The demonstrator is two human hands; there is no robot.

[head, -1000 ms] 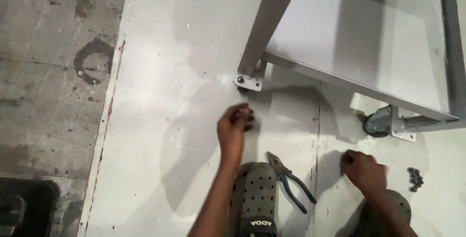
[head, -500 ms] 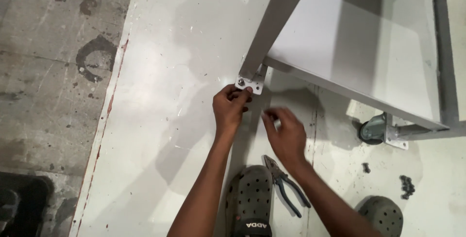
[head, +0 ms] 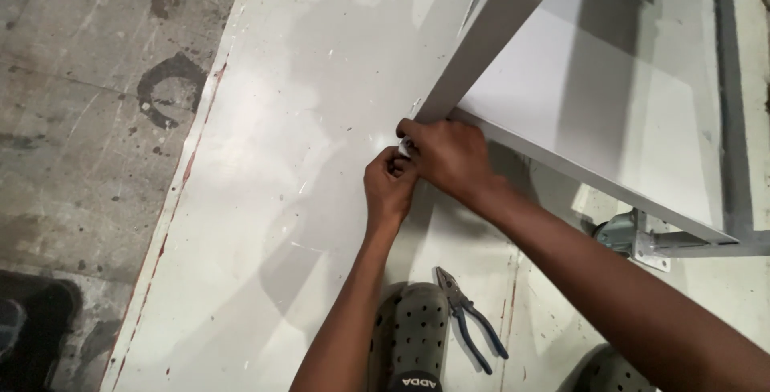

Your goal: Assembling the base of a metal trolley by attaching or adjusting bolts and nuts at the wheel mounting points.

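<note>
A grey metal frame with a pale panel stands on a white sheet on the floor. Both my hands meet at the foot of its near leg, where a small metal bracket shows between the fingers. My right hand covers the bracket from above, fingers curled onto it. My left hand is just below, fingertips pinched together against the same spot. Whatever small part my left fingers pinch is hidden.
Blue-handled pliers lie on the white sheet beside my grey perforated clog. A caster wheel with a plate is fixed under the frame's right corner. Stained concrete floor lies to the left.
My right hand came from the floor at the right up to the frame leg and joined my left hand at the bracket. My view moved closer to the frame.
</note>
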